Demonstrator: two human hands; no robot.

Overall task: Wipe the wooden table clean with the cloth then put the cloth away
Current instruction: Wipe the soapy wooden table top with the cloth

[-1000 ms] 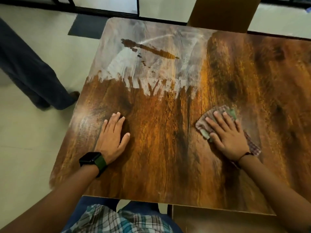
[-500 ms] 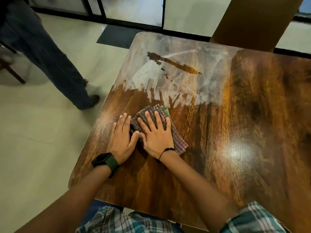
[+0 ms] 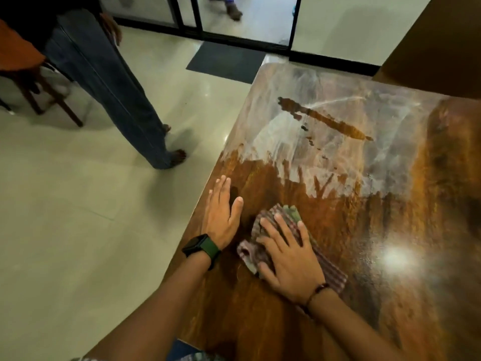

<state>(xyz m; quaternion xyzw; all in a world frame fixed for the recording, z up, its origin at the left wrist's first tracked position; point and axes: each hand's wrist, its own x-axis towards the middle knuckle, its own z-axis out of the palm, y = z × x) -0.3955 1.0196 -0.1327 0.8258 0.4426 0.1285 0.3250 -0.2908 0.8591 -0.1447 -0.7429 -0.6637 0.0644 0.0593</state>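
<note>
So we've got the floor taking up the whole left side, pale and glossy. The wooden tabletop fills the right side, dark reddish-brown grain with a bright light glare on it near the right edge. The far half has a big whitish hazy film smeared across it, with a ragged lower border and a dark elongated streak running diagonally through the haze.

Over at the upper left a person in dark jeans is standing on the floor, next to a wooden chair. There's a dark doormat in front of a black-framed glass door at the top.

Now our hands. The left hand lies flat on the tabletop right at its left edge, fingers straight and together, holding nothing. It has a black smartwatch with a green strap on the wrist. The right hand is pressed palm-down on the cloth, fingers spread out flat rather than curled around it. There's a thin dark bracelet on that wrist.

The cloth is a checked reddish-brown one with a green bit poking out at the far end. It sits bunched on the tabletop near the left edge, just beside our left hand, well short of the haze.
</note>
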